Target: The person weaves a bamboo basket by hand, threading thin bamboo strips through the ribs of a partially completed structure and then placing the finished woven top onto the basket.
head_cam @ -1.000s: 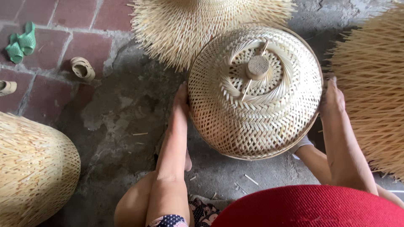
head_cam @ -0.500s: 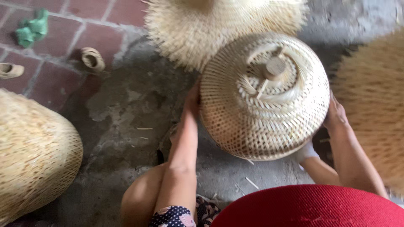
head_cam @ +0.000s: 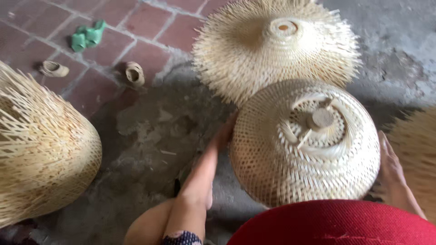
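Note:
A round woven bamboo dome (head_cam: 304, 145) with a small wooden knob at its top sits on the ground in front of me. My left hand (head_cam: 222, 136) presses flat against its left side. On the dome's right side, my right hand (head_cam: 393, 174) holds it, fingers along the weave. Both hands grip the dome between them. A red woven surface (head_cam: 336, 224) at the bottom edge hides the dome's near rim.
An unfinished woven dome with loose bamboo ends (head_cam: 277, 45) lies just behind. Another one (head_cam: 41, 145) stands at the left and a third (head_cam: 418, 154) at the right edge. Small tape rolls (head_cam: 135, 72), (head_cam: 53, 69) and a green object (head_cam: 87, 36) lie on the brick floor.
The dome has come closer to me and tilted, still between both hands. The view has shifted so that the dome behind shows more fully.

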